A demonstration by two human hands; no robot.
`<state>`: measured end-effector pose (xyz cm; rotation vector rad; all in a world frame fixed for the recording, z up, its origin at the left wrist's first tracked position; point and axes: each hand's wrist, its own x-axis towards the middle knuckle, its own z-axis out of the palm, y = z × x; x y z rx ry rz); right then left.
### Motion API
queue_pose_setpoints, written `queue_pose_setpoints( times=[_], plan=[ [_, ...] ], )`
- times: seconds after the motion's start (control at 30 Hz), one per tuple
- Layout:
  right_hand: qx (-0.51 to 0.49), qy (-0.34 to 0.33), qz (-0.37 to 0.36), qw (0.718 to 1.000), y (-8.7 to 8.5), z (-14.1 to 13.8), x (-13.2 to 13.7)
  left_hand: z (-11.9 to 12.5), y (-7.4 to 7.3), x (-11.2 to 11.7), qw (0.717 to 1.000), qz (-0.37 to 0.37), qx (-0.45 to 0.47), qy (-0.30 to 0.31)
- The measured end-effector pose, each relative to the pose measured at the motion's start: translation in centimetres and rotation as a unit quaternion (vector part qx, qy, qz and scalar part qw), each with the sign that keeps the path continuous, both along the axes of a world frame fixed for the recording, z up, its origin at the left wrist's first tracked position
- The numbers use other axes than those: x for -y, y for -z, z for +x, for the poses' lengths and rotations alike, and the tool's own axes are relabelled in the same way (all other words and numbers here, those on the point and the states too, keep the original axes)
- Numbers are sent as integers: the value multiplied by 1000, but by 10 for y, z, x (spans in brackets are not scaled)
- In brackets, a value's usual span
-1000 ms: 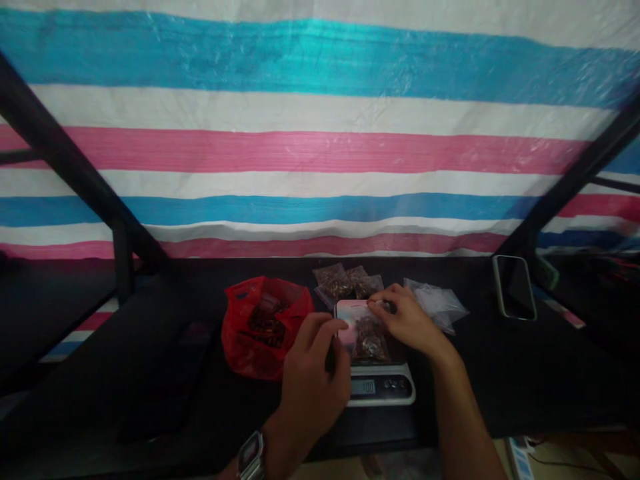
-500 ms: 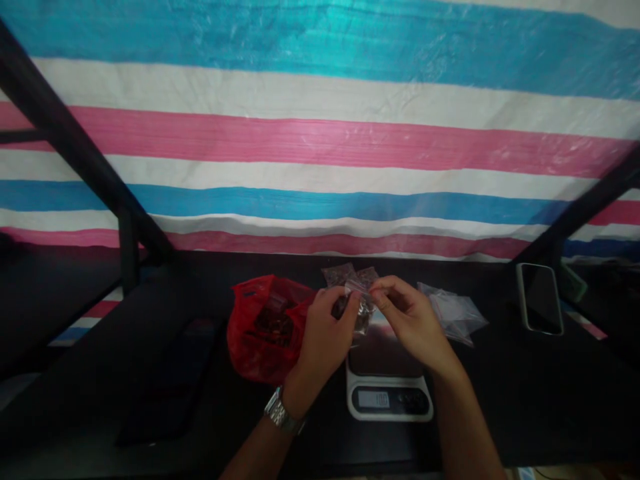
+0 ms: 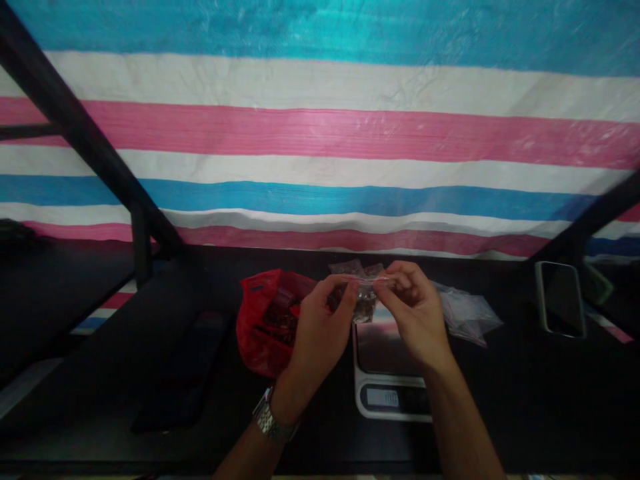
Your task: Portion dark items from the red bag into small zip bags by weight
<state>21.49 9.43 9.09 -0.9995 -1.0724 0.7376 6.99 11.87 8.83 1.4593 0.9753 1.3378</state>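
Note:
A small clear zip bag (image 3: 366, 308) with dark bits inside is held upright above the back of the scale. My left hand (image 3: 327, 317), a metal watch on its wrist, pinches the bag's top edge at the left. At the right end of the same edge, the thumb and fingers of my right hand (image 3: 413, 307) are closed on it. Below lies a white digital scale (image 3: 365, 403) with a lit display and a bare dark plate. The open red plastic bag (image 3: 260, 333) beside my left hand holds dark pieces, blurred in shade.
More small clear bags (image 3: 350, 268) lie behind my hands. A pile of flat clear bags (image 3: 470, 313) is to the right of my right hand. Further right a phone (image 3: 561, 300) leans upright. A dark flat object (image 3: 185, 373) lies left on the black table (image 3: 320, 433).
My right fingers have shifted along the zip bag's top edge, which is now stretched straight between both hands. The whole view has moved slightly, setting things a little further right.

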Motion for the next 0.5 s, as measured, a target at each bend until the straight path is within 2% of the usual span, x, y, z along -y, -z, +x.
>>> queue_pose_setpoints(
  times=[0.17,0.27,0.37,0.5],
  plan=[
    [-16,-18,24,999,0,-9,-2,-9,-4,-1,999,-25,48,-2],
    [-36,-7,32,999,1,-15,-5,-10,-3,0,995,-43,92,-15],
    [-59,4,38,998,0,-22,-6,-10,-3,2,991,-41,121,-26],
    [-68,-19,29,997,-1,-29,-5,-10,-2,2,991,-27,126,-39]
  ],
)
